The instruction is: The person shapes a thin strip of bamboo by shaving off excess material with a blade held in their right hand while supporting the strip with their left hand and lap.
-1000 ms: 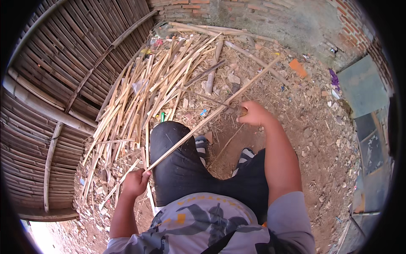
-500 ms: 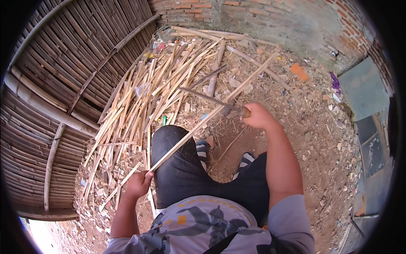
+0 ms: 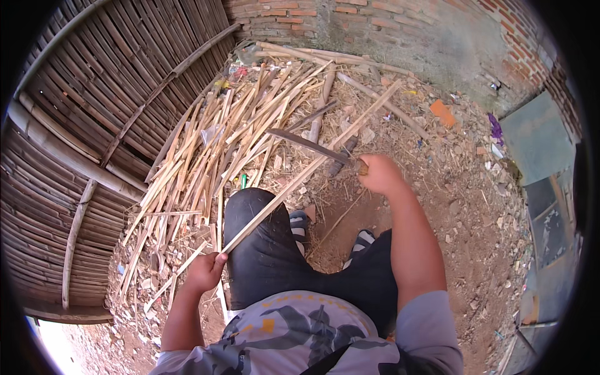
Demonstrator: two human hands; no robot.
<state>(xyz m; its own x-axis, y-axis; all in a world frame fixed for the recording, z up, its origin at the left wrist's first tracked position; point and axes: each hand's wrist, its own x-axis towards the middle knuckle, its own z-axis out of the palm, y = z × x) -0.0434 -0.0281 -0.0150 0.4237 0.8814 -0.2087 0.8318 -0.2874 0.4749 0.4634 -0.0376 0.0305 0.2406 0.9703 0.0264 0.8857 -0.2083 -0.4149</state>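
My left hand [image 3: 207,272] is closed round the near end of a long pale bamboo strip [image 3: 270,209]. The strip slants away to the upper right, passing over my left knee. A machete [image 3: 312,146] with a dark blade lies across the strip's farther half, its tip pointing left. My right hand [image 3: 380,174] grips its brown handle; the fingers are wrapped round it. Beneath the blade, a short dark piece of wood [image 3: 343,156] shows on the ground. Whether the blade cuts into the strip or only rests on it, I cannot tell.
A heap of split bamboo strips [image 3: 206,150] covers the ground at the left, beside a bamboo-slat wall [image 3: 106,75]. Thicker poles [image 3: 322,100] lie near the brick wall [image 3: 400,31]. An orange piece [image 3: 443,113] and a purple scrap [image 3: 495,128] lie at the right, near grey sheets [image 3: 539,139].
The machete's blade has rolled, so more of its broad side shows. My right hand has shifted slightly down. My left hand stays almost in place on the strip.
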